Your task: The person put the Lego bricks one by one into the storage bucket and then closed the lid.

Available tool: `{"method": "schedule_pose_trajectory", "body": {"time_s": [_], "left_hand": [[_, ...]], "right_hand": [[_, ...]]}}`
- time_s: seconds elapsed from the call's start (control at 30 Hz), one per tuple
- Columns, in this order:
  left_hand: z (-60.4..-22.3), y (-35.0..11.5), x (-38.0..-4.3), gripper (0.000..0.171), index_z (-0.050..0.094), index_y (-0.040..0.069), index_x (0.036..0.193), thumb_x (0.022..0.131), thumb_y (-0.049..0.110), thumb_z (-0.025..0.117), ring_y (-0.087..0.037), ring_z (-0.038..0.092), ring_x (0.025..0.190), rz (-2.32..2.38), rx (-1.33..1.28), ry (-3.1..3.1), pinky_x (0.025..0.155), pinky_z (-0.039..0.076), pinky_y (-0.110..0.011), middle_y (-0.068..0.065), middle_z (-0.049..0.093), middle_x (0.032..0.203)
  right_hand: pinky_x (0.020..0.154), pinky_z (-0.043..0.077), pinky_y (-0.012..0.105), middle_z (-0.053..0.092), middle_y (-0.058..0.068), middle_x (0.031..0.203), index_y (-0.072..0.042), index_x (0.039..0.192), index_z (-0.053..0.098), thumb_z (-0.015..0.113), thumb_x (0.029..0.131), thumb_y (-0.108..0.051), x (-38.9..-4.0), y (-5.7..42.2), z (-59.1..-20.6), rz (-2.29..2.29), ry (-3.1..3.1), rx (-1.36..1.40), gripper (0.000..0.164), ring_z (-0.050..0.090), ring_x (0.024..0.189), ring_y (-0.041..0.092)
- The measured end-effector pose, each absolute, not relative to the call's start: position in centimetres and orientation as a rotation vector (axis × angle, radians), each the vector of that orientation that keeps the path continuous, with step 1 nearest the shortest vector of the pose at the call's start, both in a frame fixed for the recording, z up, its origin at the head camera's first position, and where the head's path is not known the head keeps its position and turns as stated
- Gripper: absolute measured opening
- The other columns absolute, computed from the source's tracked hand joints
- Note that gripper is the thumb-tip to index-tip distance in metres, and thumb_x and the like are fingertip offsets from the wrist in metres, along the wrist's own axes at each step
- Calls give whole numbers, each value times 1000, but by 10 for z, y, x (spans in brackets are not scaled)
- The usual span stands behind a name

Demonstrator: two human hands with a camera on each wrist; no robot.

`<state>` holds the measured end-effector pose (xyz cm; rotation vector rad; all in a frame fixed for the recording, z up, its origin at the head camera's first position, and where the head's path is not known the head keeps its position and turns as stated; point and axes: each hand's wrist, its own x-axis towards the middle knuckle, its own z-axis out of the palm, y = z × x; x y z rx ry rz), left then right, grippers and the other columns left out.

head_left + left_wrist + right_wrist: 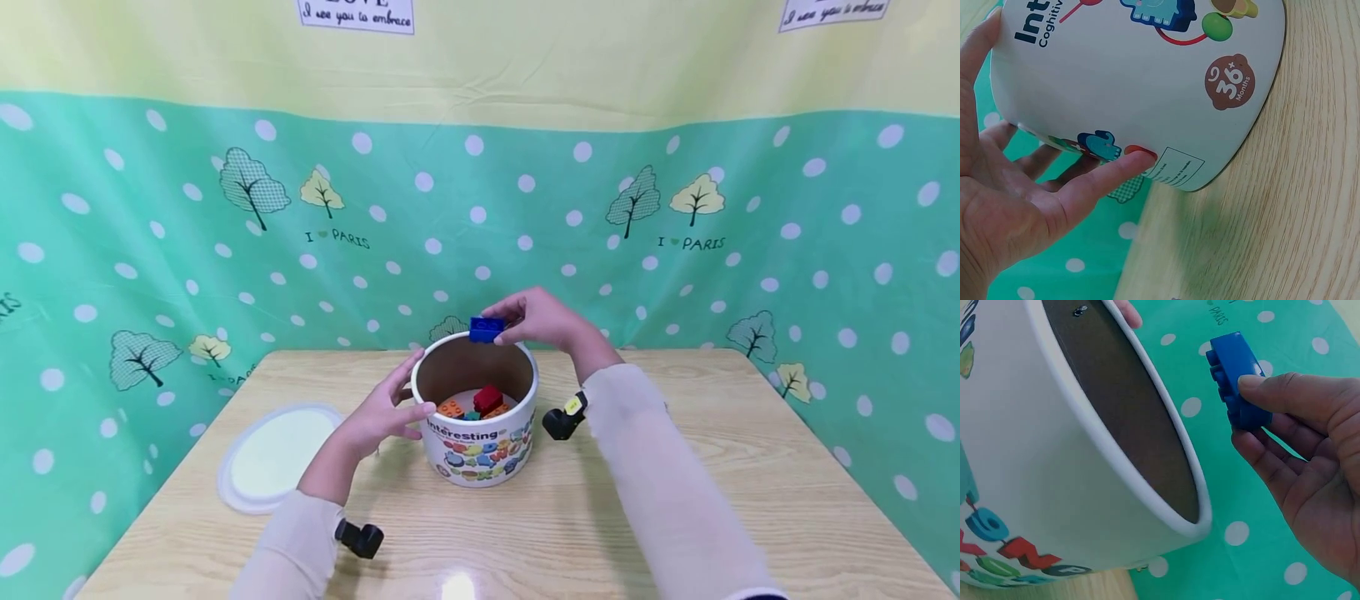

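A white round bucket (480, 454) with colourful printed pictures and an uncovered top stands on the table. Several toy bricks lie at its bottom, among them a red brick (489, 400) and an orange brick (451, 408). My right hand (543, 319) pinches a blue toy brick (486, 330) between thumb and fingers above the bucket's far rim. In the right wrist view, the blue brick (1238, 378) shows studs along one side and is apart from the rim. My left hand (382, 412) rests against the bucket's left side, fingers spread and fairly straight along the wall (1097, 81).
A white round lid (273, 458) lies on the wooden table (720, 467) left of the bucket. Behind the table hangs a green and yellow patterned cloth (480, 192). Small black cameras are strapped on both wrists.
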<state>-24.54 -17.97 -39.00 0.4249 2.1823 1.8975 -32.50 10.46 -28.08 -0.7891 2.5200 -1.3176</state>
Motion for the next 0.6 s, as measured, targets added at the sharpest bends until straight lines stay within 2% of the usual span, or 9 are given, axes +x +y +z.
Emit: {"method": "schedule_pose_trajectory", "body": {"time_s": [0.23,0.47,0.6], "left_hand": [[-390,-178,-245,93,16,30,157,86,26,75,-49,24,138,1898,432,2182,78,55,-58,-15,16,160],[-391,-178,-245,92,16,30,157,86,26,74,-48,23,139,1901,440,2173,77,55,-58,-14,14,161],[-391,-177,-245,92,16,30,157,86,25,74,-48,24,138,1903,436,2180,77,55,-57,-14,16,160]], "right_hand": [[90,54,35,68,8,117,-10,121,70,79,80,-3,-331,104,-292,-1359,2491,-769,43,64,103,24],[93,53,37,66,12,122,-3,125,65,76,82,-1,-335,105,-302,-1435,2420,-788,44,63,111,30],[91,53,36,67,9,121,-6,124,67,76,82,-1,-333,107,-304,-1455,2427,-773,43,62,113,32]]}}
